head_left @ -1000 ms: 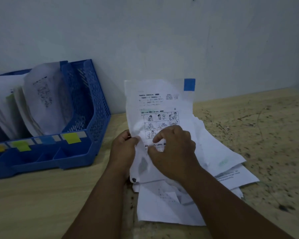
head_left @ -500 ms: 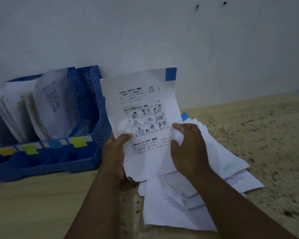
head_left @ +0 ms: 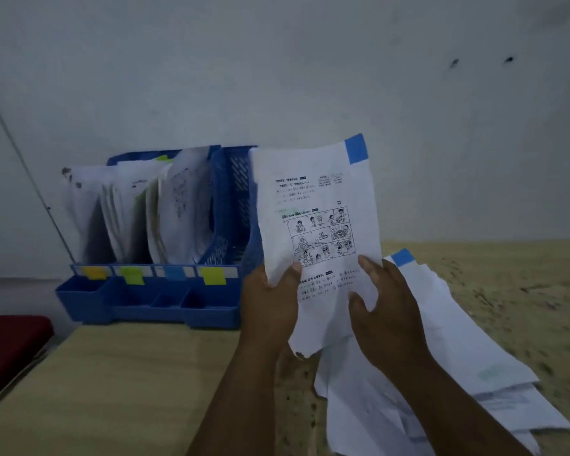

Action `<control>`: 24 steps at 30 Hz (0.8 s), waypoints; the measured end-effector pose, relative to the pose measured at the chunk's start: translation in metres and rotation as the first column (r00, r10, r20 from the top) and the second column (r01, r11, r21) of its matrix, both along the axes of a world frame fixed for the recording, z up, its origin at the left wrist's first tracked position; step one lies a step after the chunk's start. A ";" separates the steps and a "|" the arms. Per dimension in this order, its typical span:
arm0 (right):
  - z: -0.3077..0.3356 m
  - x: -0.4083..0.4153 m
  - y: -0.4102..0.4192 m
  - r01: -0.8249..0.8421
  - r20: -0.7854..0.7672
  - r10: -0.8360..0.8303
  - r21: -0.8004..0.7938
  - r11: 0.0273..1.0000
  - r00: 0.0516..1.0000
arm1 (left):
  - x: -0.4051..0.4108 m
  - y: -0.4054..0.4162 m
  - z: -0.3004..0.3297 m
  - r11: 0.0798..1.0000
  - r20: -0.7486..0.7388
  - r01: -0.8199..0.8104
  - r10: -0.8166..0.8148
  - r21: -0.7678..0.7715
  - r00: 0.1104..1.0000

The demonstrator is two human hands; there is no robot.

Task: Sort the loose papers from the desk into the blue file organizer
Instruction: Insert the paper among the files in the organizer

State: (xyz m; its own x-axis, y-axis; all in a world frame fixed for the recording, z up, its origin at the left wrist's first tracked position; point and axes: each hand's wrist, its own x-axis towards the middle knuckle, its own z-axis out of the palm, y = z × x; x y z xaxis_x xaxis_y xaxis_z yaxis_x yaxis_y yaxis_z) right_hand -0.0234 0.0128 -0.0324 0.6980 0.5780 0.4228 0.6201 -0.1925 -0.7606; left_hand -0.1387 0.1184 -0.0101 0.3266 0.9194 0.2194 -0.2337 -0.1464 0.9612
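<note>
Right now the printed sheet [head_left: 316, 225] stands nearly upright above the desk [head_left: 112, 390], lifted clear of the loose pile, its face turned to me: lines of text at the top, a grid of small cartoon panels in the middle, and a blue tab [head_left: 356, 148] on its upper right corner. My left hand [head_left: 270, 307] pinches its lower left edge, thumb curled over the front of the page. My right hand [head_left: 389, 311] holds the lower right edge, thumb on the front and fingers behind. Under my right forearm the remaining loose papers [head_left: 441, 340] lie fanned across the desk, one showing a blue tab of its own. Just left of the raised sheet stands the blue file organizer [head_left: 211, 304], its slots holding upright papers, with yellow, green and blue labels along its front rail. A dark red object [head_left: 10, 343] sits at the far left, beside the desk.
</note>
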 end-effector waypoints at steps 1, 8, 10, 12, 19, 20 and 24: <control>0.003 -0.002 0.004 -0.020 0.006 0.020 -0.003 1.000 1.000 | -0.003 0.001 0.005 0.999 0.024 -0.024 0.023 0.027 0.999; 0.040 -0.015 0.041 -0.190 -0.006 0.190 -0.034 0.981 0.982 | -0.026 0.028 0.039 0.931 0.056 -0.352 0.348 0.100 0.936; 0.051 -0.022 0.057 -0.231 0.008 0.232 -0.041 0.972 0.973 | -0.038 0.039 0.048 0.880 0.036 -0.436 0.437 0.191 0.899; 0.062 -0.031 0.074 -0.282 0.023 0.283 -0.033 0.959 0.959 | -0.053 0.052 0.058 0.829 0.048 -0.492 0.498 0.268 0.866; 0.086 -0.057 0.128 -0.431 0.052 0.432 -0.042 0.902 0.900 | -0.093 0.110 0.078 0.605 0.028 -0.656 0.725 0.452 0.688; 0.087 -0.059 0.135 -0.438 0.042 0.442 -0.071 0.896 0.896 | -0.096 0.114 0.080 0.567 0.020 -0.671 0.756 0.479 0.654; 0.087 -0.067 0.154 -0.475 0.013 0.481 -0.136 0.869 0.877 | -0.108 0.131 0.085 0.435 0.026 -0.673 0.829 0.599 0.559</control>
